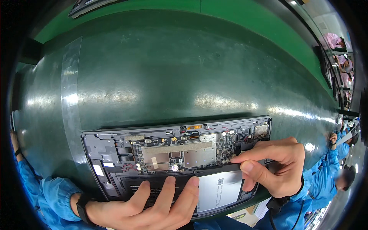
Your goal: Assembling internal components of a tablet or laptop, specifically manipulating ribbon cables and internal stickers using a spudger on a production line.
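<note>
The right hand [278, 165] is closing to a narrow pinch, with thumb and index fingertip nearly meeting at the end of a dark strip [218, 168]. It seems to be gripping that end, though the fingertips are hiding the exact contact. The left hand [161, 211] is lying palm down with its fingers spread, gripping nothing, its fingertips resting on a black panel [155, 193] that looks like a battery.

Both hands are working inside an open tablet-like device [100, 147], which is lying flat near the person's edge of the green worktop [161, 69]. The strip is running between the circuit board [199, 158] and a white-labelled panel [220, 191], just right of the black one. The step in hand appears to be handling or seating this strip while the left hand is steadying the device. From here, the work is probably calling for light, level fingertip pressure along the strip, staying clear of the small parts on the board beside it.

Farther out, a clear tape band [71, 96] is crossing the worktop on the left, and a co-worker in blue [326, 165] is sitting at the far right.
</note>
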Demonstrator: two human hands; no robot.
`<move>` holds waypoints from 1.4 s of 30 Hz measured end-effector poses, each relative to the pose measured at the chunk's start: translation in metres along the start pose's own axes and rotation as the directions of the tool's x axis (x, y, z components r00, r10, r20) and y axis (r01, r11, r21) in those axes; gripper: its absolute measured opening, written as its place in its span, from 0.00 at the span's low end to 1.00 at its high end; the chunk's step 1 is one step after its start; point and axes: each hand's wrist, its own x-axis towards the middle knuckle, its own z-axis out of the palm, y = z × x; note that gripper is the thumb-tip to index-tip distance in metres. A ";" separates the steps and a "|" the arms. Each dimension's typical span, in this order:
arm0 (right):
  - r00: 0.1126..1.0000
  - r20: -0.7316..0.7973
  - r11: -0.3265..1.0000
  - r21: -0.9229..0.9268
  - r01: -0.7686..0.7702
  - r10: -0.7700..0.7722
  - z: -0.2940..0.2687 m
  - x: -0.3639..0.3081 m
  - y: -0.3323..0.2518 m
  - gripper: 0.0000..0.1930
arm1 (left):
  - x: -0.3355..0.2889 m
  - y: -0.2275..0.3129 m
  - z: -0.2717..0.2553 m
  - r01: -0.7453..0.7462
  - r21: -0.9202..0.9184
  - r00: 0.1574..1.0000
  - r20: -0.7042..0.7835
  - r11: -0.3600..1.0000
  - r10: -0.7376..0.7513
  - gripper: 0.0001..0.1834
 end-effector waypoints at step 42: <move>1.000 -0.023 1.000 -0.017 0.015 -0.015 -0.001 -0.002 0.007 0.06 | 0.005 -0.002 -0.001 -0.058 -0.008 0.996 0.067 0.998 0.058 0.27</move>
